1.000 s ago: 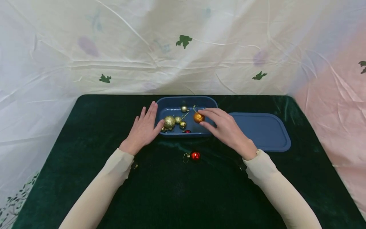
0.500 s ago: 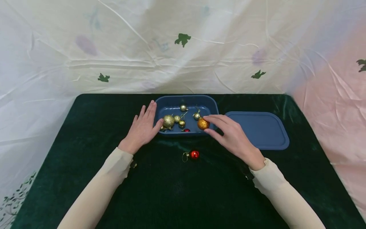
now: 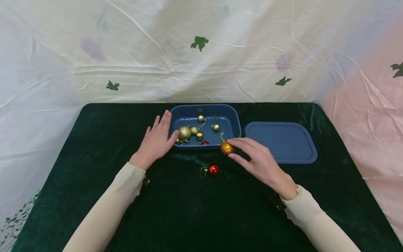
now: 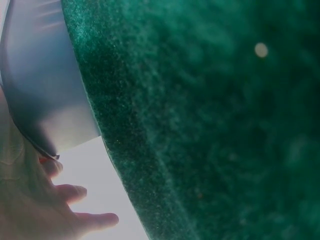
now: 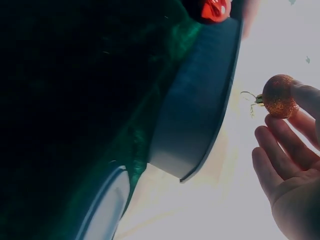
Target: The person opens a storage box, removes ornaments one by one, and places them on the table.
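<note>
Left hand (image 3: 154, 140) splayed at box (image 3: 217, 110); right hand (image 3: 260, 161) pinches bauble (image 3: 227, 148) (glittery orange).

The orange ball (image 3: 227, 148) looks rough and glittery. The red ball (image 3: 213, 169) is smooth and shiny. The blue box (image 3: 217, 110) and lid (image 3: 281, 143) look like smooth plastic. The green cloth (image 3: 195, 213) looks fuzzy, the pale cloth (image 3: 151, 42) crinkly.

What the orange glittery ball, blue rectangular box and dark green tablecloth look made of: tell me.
Orange glittery ball: perhaps plastic under a grainy, sparkling coat. Blue rectangular box: smooth, semi-gloss, with highlights inside; likely plastic, possibly coated metal. Dark green tablecloth: probably velvet, its pile catching light in streaks.
</note>
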Demonstrator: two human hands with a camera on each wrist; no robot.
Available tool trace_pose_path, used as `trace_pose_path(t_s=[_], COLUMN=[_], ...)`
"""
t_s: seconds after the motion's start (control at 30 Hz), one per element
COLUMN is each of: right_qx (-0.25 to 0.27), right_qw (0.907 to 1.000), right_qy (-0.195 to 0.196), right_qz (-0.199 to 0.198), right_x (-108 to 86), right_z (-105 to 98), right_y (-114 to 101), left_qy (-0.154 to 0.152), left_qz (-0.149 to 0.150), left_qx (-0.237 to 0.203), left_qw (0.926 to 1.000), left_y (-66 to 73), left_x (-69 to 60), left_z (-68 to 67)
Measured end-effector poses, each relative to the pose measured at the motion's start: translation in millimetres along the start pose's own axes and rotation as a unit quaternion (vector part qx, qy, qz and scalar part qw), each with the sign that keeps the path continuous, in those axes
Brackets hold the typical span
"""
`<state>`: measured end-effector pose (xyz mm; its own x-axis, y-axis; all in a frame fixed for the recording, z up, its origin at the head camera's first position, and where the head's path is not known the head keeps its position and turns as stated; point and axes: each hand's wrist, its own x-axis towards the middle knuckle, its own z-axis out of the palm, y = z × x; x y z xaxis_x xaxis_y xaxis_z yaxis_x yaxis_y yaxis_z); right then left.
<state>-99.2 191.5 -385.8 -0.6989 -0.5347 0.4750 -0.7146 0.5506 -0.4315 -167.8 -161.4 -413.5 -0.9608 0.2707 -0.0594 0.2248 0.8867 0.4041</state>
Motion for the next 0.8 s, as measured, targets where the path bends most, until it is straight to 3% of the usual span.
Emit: trace_pose_path(t_s=[0.33,0.8], right_qx=[-0.014,0.005], right_qw=[0.9996,0.9971], right_qy=[-0.026,-0.075], right_qz=[-0.003,0.009], right_x=[-21.6,-34.9], right_z=[3,10], right_y=[1,5], left_qy=[-0.004,0.001], left_qz=[-0.002,0.006], left_qx=[-0.003,-0.001], left_qw=[1.0,1.0], left_y=[0.3,-0.2], left_x=[-0.8,-0.8], left_z=[0.0,0.1])
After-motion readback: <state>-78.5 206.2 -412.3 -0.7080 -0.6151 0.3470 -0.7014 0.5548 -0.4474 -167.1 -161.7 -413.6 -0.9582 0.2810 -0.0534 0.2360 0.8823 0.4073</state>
